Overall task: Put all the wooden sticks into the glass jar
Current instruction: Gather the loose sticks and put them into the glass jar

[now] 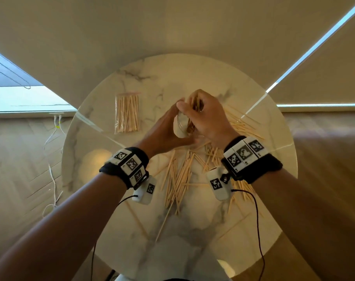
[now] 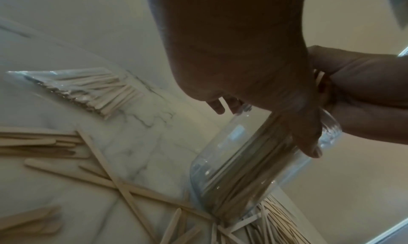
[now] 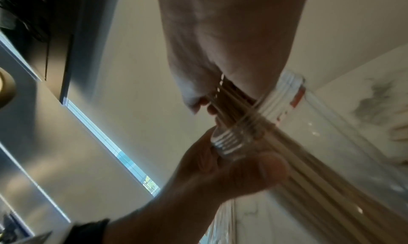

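A clear glass jar (image 1: 180,126) stands tilted on the round marble table (image 1: 253,220), with a bundle of wooden sticks inside it. My left hand (image 1: 168,126) grips the jar (image 2: 247,162) from the left side, thumb near its threaded mouth (image 3: 229,143). My right hand (image 1: 203,112) sits over the mouth and pinches a bunch of sticks (image 3: 229,104) that reach down into the jar. Loose wooden sticks (image 1: 180,177) lie scattered on the table below and to the right of the jar.
A clear plastic bag of wooden sticks (image 1: 127,113) lies at the table's back left. More loose sticks (image 1: 241,124) fan out right of the jar. A white cable (image 1: 53,151) runs over the wooden floor to the left of the table.
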{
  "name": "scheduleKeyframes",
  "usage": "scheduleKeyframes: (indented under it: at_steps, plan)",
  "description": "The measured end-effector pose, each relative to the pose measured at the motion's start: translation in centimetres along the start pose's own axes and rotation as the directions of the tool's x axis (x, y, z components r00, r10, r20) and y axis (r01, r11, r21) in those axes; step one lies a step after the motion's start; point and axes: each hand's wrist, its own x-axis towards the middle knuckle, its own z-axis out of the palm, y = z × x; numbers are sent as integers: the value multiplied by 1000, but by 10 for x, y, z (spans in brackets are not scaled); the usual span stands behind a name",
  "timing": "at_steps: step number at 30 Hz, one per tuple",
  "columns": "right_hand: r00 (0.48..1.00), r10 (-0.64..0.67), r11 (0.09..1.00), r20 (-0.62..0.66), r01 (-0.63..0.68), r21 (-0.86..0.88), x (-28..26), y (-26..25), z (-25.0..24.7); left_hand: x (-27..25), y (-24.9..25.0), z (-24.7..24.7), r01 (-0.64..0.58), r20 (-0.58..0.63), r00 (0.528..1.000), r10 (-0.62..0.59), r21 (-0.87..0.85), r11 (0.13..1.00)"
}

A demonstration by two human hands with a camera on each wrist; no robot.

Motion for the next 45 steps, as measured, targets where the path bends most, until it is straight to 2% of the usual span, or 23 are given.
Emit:
scheduleKeyframes:
  at_steps: [4,8,11,13,15,17,19,20,22,25,28,30,33,36,40,45]
  plan:
    - [986,-4,986,168,32,-164,-2,-3,-20,-1,-4,-2,41,9,999,-41,-2,999]
    - [976,-30,996,217,47,-75,-12,-11,-37,-2,-8,1,40,12,999,-41,28,999]
    - [999,-14,1000,53,14,3,-19,-4,-60,-11,-12,3,75,-26,997,-73,79,994]
    - [993,74,997,-97,-74,4,-29,17,-76,-30,-13,9,136,-72,989,-130,86,987]
    - [950,268,953,-160,-286,-102,-47,51,-85,-59,-14,21,180,-140,977,-162,122,976]
    - [854,501,809,-141,-520,-273,-74,91,-87,-94,-13,37,227,-153,967,-202,164,960]
    - [746,660,668,-87,-637,-385,-104,124,-81,-124,-14,55,277,-93,961,-262,231,933]
    - [725,684,634,-81,-646,-425,-118,136,-74,-136,-17,65,313,-45,949,-313,271,910]
    - [748,658,634,-81,-610,-476,-138,143,-56,-149,-16,83,359,33,919,-394,347,867]
    - [793,609,672,-34,-538,-509,-155,134,-25,-150,-8,111,240,106,944,-312,431,870]
    - [810,586,701,-5,-510,-498,-164,121,-2,-138,8,127,338,90,921,-378,291,895]
    - [818,574,705,-37,-517,-486,-165,116,10,-131,12,129,394,78,908,-413,183,901]
    - [818,564,667,-109,-530,-524,-160,108,26,-131,9,117,441,28,896,-444,80,894]
    - [825,552,630,-123,-508,-587,-153,103,45,-146,-8,95,456,-2,889,-458,97,885]
    - [839,511,629,-189,-515,-583,-147,105,58,-177,-31,67,380,-26,925,-380,129,916]
    - [797,549,641,-252,-595,-485,-144,107,58,-208,-46,48,292,-19,955,-295,210,933]
